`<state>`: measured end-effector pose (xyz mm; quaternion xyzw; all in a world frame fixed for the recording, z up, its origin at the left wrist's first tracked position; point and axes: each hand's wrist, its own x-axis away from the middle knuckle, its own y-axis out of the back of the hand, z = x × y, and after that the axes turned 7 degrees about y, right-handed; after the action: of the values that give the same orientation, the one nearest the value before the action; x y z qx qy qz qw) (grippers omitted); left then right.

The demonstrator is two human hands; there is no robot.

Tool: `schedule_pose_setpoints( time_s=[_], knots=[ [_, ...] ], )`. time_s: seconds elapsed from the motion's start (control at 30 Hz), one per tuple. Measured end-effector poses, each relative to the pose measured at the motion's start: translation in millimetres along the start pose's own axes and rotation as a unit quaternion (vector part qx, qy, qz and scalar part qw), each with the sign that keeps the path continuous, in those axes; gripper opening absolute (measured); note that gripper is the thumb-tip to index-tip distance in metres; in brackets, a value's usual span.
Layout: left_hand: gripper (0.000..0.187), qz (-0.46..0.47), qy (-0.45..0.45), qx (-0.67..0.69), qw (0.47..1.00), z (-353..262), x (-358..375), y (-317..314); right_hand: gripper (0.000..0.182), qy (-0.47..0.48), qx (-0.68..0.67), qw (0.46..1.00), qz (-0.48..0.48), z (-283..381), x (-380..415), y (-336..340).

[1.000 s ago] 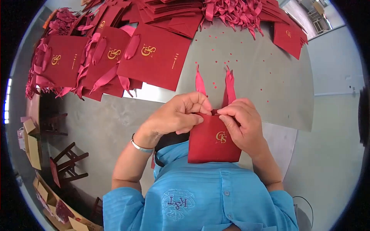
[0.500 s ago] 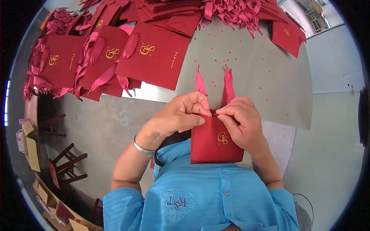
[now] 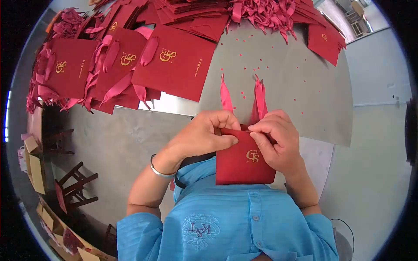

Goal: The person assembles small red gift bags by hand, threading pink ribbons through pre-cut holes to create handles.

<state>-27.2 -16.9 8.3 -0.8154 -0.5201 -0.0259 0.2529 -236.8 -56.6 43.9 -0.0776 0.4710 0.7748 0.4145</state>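
A small red paper gift bag (image 3: 237,163) with gold lettering rests against my front at the table's edge. My left hand (image 3: 213,132) grips its upper rim, thumb on the near face and curled fingers at the opening. My right hand (image 3: 276,139) pinches the same rim further right, thumb and forefinger together; whether a ribbon end lies in that pinch is hidden. Beyond the rim, a pink ribbon (image 3: 226,98) sticks up on the left, and a second pink ribbon (image 3: 260,98) stands on the right against the bag's far side.
Finished-looking red bags with ribbon handles (image 3: 174,65) pile up at the left. A heap of loose pink ribbons (image 3: 265,15) lies at the back, beside stacked flat bags (image 3: 187,11). Small red paper dots dot the grey table (image 3: 322,113). A wooden stool (image 3: 76,187) and cardboard boxes (image 3: 35,161) stand at left.
Both hands have shifted slightly at the bag's rim, the left thumb sliding a little to the right and lower. The bag stays in nearly the same place.
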Motion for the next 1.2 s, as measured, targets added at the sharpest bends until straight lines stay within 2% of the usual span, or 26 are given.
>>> schedule_pose_setpoints(
  time_s=[0.17, 0.37, 0.53, 0.73, 0.8, 0.9, 1.2],
  knots=[
    [0.013, -0.020, 0.010, -0.071, 0.997, -2.6, -0.5, 0.1, 0.014, 0.005, 0.008, 1.000, 0.005, -1.3, -0.2, 0.5],
    [0.010, -0.030, 0.012, -0.092, 0.995, 1.3, -2.1, 0.8, 0.016, 0.044, 0.071, 0.997, -0.001, 5.3, -2.0, 1.1],
    [0.012, -0.015, 0.008, -0.068, 0.998, -0.6, -0.6, 3.7, 0.018, 0.056, 0.105, 0.993, 0.022, 13.4, 1.0, 5.7],
    [0.016, 0.003, 0.003, -0.066, 0.998, -1.1, -0.9, 5.6, 0.019, -0.010, 0.004, 1.000, 0.001, 20.8, -0.6, 0.9],
    [0.016, 0.005, -0.007, -0.066, 0.998, -1.1, -1.1, 5.7, 0.020, 0.057, 0.035, 0.998, -0.001, 22.2, -2.7, -2.7],
    [0.016, 0.003, 0.000, -0.077, 0.997, -5.3, -0.2, 5.1, 0.021, 0.091, 0.110, 0.990, 0.004, 25.4, -4.8, -6.4],
    [0.015, -0.004, 0.013, -0.084, 0.996, -9.2, 0.9, 2.8, 0.019, 0.065, 0.109, 0.992, 0.025, 25.3, -6.7, -5.0]
  ],
)
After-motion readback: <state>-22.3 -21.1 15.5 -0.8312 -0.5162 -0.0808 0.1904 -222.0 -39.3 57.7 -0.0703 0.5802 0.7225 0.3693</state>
